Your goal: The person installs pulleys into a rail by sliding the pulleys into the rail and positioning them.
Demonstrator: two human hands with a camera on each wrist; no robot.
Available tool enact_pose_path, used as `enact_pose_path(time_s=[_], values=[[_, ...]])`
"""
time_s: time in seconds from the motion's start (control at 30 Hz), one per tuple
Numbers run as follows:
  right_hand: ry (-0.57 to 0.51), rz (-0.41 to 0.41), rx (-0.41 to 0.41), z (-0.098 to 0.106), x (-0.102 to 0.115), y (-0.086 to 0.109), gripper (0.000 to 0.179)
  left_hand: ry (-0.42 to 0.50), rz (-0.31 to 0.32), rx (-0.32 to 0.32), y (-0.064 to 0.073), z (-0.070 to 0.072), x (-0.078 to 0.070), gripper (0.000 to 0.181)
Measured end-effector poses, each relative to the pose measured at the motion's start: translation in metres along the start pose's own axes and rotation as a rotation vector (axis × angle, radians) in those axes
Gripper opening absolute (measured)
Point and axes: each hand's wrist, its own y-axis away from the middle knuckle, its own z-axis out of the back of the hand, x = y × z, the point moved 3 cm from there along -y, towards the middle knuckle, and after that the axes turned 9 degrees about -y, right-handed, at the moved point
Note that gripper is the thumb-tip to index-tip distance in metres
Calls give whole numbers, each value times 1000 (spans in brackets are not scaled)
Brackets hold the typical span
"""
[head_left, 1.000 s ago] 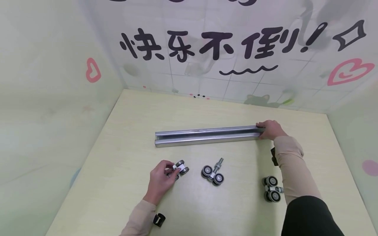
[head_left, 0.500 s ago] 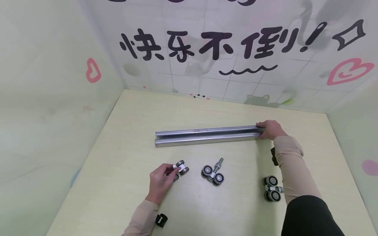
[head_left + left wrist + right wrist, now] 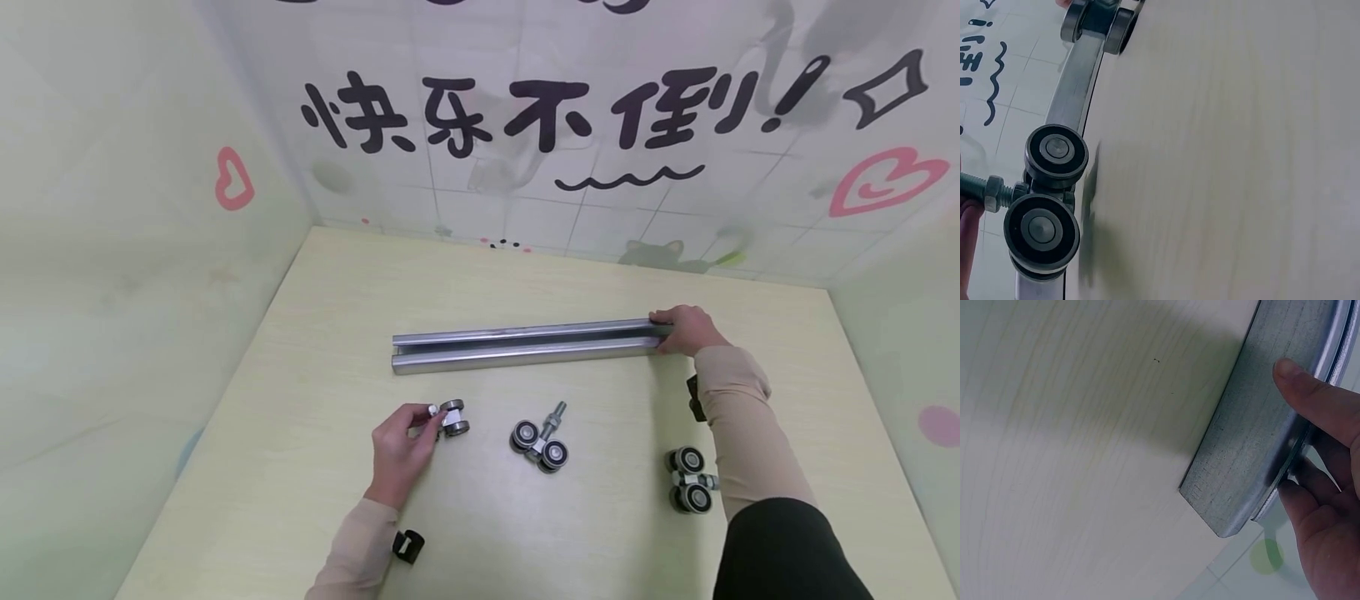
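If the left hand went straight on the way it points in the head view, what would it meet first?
Most likely the rail: the left hand, holding a roller, points toward its near side. The hand's height is unclear, so it might pass over.

Right grip holding metal rail, near its end, pale wood-grain tabletop

The left forearm is angled forward and to the right, and at its end the left hand is held with thumb and fingertips brought together in a pinch. The right arm is stretched farther forward, slanted leftward; the right hand is set in a grip, its thumb extended opposite bent fingers.
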Motion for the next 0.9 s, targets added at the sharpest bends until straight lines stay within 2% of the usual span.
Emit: enact_pose_path(time_s=[0.23,0.37,0.57,0.67,0.77,0.9], values=[[6,3,5,-1,0,-1,64,-16,80,18,1,1,6,19],[9,8,6,-1,-1,-1,64,-13,84,22,4,1,8,21],[16,13,1,0,-3,-2,64,-7,71,76,5,0,12,24],[15,13,-1,0,-4,-2,65,-36,57,103,5,0,13,28],[10,11,-1,-1,-5,-2,65,-66,78,149,5,-1,14,24],[9,9,5,-2,-6,-2,66,-78,144,196,6,-3,13,15]])
